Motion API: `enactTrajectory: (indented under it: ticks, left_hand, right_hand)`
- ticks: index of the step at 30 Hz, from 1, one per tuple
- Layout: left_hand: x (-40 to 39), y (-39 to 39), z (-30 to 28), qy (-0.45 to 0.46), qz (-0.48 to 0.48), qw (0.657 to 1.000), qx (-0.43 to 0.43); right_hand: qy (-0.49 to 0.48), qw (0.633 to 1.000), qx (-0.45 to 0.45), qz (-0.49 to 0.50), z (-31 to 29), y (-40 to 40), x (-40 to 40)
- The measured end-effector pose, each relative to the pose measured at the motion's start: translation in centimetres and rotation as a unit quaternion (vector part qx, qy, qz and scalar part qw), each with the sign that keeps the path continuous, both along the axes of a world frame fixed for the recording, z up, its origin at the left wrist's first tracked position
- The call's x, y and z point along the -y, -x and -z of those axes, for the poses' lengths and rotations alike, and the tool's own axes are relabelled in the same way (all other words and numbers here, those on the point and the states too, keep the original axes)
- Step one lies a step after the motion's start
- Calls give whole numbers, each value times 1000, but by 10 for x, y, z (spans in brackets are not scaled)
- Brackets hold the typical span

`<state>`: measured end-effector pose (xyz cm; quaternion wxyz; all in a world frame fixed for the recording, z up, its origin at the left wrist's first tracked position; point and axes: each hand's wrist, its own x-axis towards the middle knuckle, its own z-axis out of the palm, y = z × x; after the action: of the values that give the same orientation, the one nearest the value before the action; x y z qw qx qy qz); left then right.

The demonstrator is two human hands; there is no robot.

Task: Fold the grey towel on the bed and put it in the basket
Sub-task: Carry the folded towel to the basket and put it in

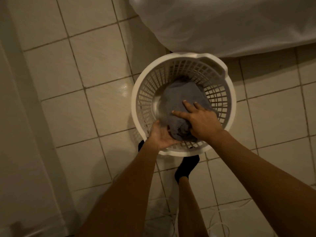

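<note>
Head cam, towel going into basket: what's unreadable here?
- Left hand fingers: hidden under the grey towel, so its grip is unclear.
- Towel's fold: near edge covered by the right hand.
- Basket floor: mostly under the towel.
- Bed: cut off by the top and right edges.

The basket [183, 104] stands open-topped on the tiled floor [95, 103], its slatted wall closing it in all round. Inside, the grey towel [183, 98] fills the middle; bare bottom shows at 9 o'clock. The bed [222, 24] overhangs at 12 o'clock, just beside the rim. A socked foot [187, 166] stands at 6 o'clock.
</note>
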<state>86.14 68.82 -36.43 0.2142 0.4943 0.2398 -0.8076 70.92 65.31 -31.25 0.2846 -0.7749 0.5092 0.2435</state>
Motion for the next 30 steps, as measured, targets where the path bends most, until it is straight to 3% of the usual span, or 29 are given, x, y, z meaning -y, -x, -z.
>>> enactTrajectory:
  ticks: [6, 16, 24, 26, 27, 28, 30]
  left_hand:
    - [15, -31, 1, 11, 76, 995, 69]
    - [21, -32, -8, 39, 131, 984, 110]
    - [34, -25, 3, 103, 254, 942, 195]
    - [38, -18, 9, 118, 321, 911, 233]
    - [39, -13, 11, 133, 381, 879, 254]
    - [37, -9, 13, 163, 457, 831, 274]
    - [25, -3, 16, 296, 607, 676, 295]
  right_hand:
    - [-47, 994, -3, 95, 36, 2, -13]
    - [-125, 962, 66, 232, 37, -10, -49]
    - [-168, 919, 118, 337, 43, -38, -56]
    - [-134, 902, 136, 388, 46, -38, -55]
    - [-108, 892, 144, 415, 48, -37, -53]
    - [-87, 882, 146, 439, 50, -34, -51]
    - [-61, 881, 131, 451, 58, -24, -48]
